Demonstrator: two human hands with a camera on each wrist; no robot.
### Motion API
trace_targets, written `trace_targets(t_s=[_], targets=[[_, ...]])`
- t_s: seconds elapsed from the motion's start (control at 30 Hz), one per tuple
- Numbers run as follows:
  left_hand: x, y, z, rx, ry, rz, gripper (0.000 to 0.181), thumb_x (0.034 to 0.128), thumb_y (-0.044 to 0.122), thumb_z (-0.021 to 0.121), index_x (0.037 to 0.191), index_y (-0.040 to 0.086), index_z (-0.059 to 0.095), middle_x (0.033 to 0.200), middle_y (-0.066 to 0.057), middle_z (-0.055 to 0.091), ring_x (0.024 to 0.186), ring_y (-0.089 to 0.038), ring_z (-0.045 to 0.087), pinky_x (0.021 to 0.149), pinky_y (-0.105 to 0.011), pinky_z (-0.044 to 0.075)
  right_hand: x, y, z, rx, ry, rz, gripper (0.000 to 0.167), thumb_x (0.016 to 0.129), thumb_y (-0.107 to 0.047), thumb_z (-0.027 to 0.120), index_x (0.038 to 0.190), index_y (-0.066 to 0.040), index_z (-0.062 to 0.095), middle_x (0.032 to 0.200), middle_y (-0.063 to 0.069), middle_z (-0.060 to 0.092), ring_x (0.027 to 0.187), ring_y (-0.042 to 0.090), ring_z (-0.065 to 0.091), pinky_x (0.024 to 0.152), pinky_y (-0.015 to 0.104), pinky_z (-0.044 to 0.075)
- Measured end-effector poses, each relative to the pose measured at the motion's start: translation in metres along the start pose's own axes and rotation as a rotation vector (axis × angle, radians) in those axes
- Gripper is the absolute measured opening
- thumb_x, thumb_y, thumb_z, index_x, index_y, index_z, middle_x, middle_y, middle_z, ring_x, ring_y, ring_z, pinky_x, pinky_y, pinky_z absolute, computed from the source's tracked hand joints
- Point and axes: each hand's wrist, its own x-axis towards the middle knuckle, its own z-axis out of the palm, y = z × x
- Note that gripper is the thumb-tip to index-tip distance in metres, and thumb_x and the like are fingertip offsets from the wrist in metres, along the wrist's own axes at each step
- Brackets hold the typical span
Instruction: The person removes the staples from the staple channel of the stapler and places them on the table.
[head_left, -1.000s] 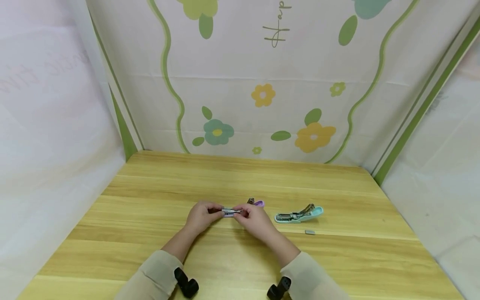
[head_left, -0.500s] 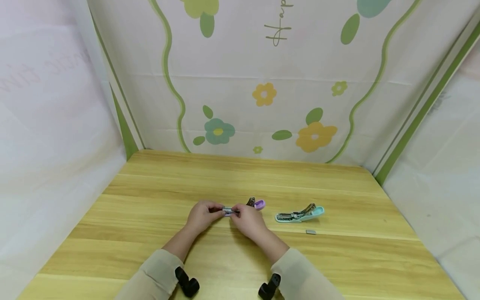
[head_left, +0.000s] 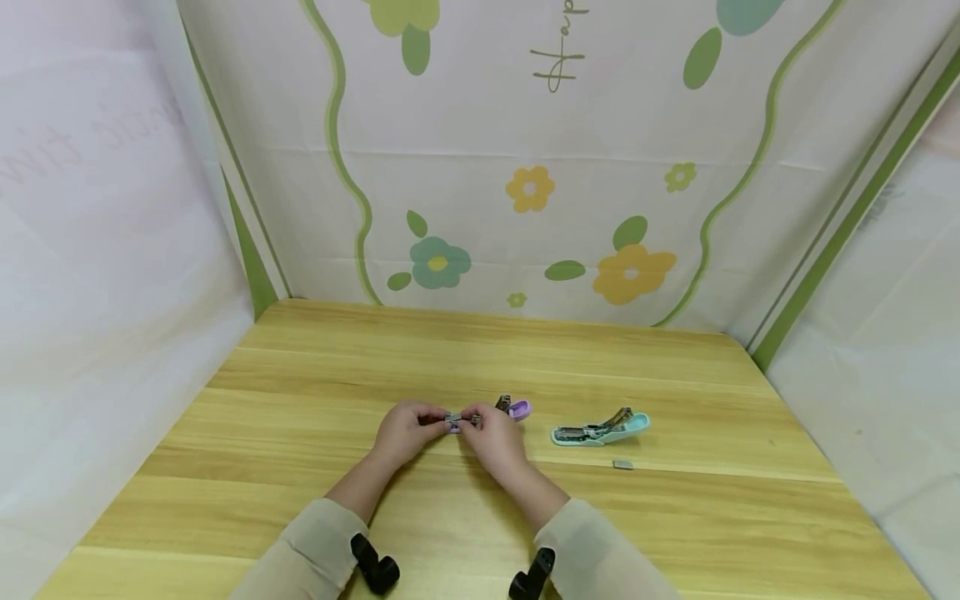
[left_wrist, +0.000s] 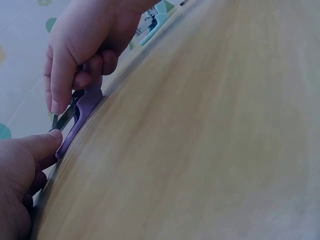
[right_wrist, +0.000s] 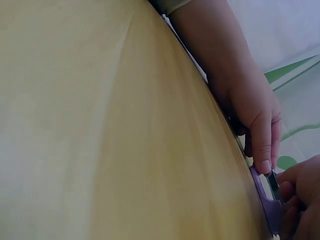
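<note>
A purple stapler (head_left: 519, 409) lies opened out on the table, its metal magazine bared and its top part tilted up behind the right hand. My left hand (head_left: 408, 432) pinches the stapler's front end between thumb and index finger. Over its middle, my right hand (head_left: 495, 437) grips the stapler with thumb and fingertips at the magazine. A small grey metal piece (head_left: 453, 418) shows between the two hands; whether it is staples or part of the magazine I cannot tell. The left wrist view shows the purple base (left_wrist: 82, 112) under the right index finger.
To the right lies a mint-green stapler (head_left: 600, 429), also opened out, with its metal part raised. A short grey strip of staples (head_left: 622, 464) rests just in front of it. The wooden table (head_left: 675, 533) meets a flower-printed cloth (head_left: 465, 125) at the back.
My right hand has shifted left along the purple stapler, closer to my left hand, uncovering more of the stapler's raised rear part. My left hand has kept its place.
</note>
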Motion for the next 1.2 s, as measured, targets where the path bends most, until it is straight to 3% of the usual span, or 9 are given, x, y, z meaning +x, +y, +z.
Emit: trace_targets(t_s=[0.13,0.27,0.4,0.5,0.67,0.8,0.97,1.2], targets=[[0.000,0.000,0.000,0.001,0.004,0.004,0.010,0.0830,0.019,0.078,0.093,0.017,0.079,0.095,0.002,0.076,0.091,-0.014,0.067,0.082,-0.037,0.054,0.001,-0.001,0.005,-0.054,0.057,-0.003,0.013,0.089,-0.017,0.069,0.099,-0.009,0.071,0.059,-0.005,0.051,0.049,0.006,0.042,0.045,0.019,0.034],[0.000,0.000,0.000,0.011,0.002,0.001,0.010,0.0833,0.020,0.078,0.093,0.018,0.079,0.095,0.002,0.076,0.091,-0.015,0.067,0.082,-0.037,0.054,0.001,-0.002,0.006,-0.085,0.065,0.001,0.019,0.091,-0.018,0.068,0.107,-0.009,0.071,0.059,0.002,0.054,0.048,0.008,0.042,0.043,0.020,0.033],[0.000,0.000,0.000,0.013,-0.001,0.000,0.010,0.0837,0.020,0.078,0.094,0.017,0.079,0.095,0.002,0.076,0.091,-0.015,0.067,0.082,-0.038,0.054,0.002,-0.003,0.006,-0.111,0.049,-0.018,0.022,0.092,-0.018,0.066,0.112,-0.008,0.072,0.083,0.009,0.073,0.060,0.008,0.053,0.051,0.020,0.040],[0.000,0.000,0.000,0.012,-0.001,0.000,0.010,0.0837,0.020,0.078,0.093,0.017,0.079,0.095,0.001,0.076,0.091,-0.015,0.067,0.082,-0.038,0.054,0.002,-0.003,0.004,-0.100,0.029,-0.017,0.021,0.093,-0.019,0.065,0.110,-0.009,0.073,0.098,0.007,0.075,0.064,0.008,0.055,0.055,0.021,0.042],[0.000,0.000,0.000,0.024,0.001,0.001,0.011,0.0834,0.020,0.078,0.094,0.016,0.079,0.095,0.001,0.076,0.089,-0.014,0.067,0.081,-0.038,0.054,0.000,0.000,-0.005,-0.036,0.011,-0.003,0.023,0.093,-0.020,0.065,0.113,-0.010,0.072,0.076,0.005,0.067,0.052,0.008,0.043,0.046,0.020,0.036],[0.000,0.000,0.000,0.026,-0.001,-0.003,0.012,0.0832,0.021,0.078,0.094,0.017,0.079,0.095,0.001,0.075,0.088,-0.013,0.066,0.079,-0.037,0.053,-0.006,0.003,-0.018,-0.016,-0.015,-0.047,0.021,0.092,-0.022,0.067,0.110,-0.012,0.073,0.063,-0.002,0.052,0.051,0.007,0.040,0.045,0.019,0.033],[-0.001,-0.001,0.000,0.035,0.002,-0.012,0.012,0.0827,0.023,0.079,0.094,0.018,0.079,0.096,0.002,0.074,0.088,-0.012,0.064,0.078,-0.035,0.052,-0.014,0.015,-0.033,-0.021,-0.079,-0.092,0.017,0.090,-0.025,0.071,0.104,-0.016,0.075,0.067,-0.007,0.053,0.057,0.006,0.043,0.050,0.019,0.037],[-0.002,0.001,0.000,0.038,0.006,-0.007,0.013,0.0832,0.022,0.078,0.095,0.017,0.079,0.099,0.000,0.074,0.093,-0.017,0.066,0.083,-0.039,0.053,-0.027,0.038,-0.052,-0.066,-0.099,-0.050,0.017,0.086,-0.025,0.076,0.101,-0.018,0.078,0.070,-0.004,0.051,0.061,0.009,0.044,0.054,0.022,0.038]])
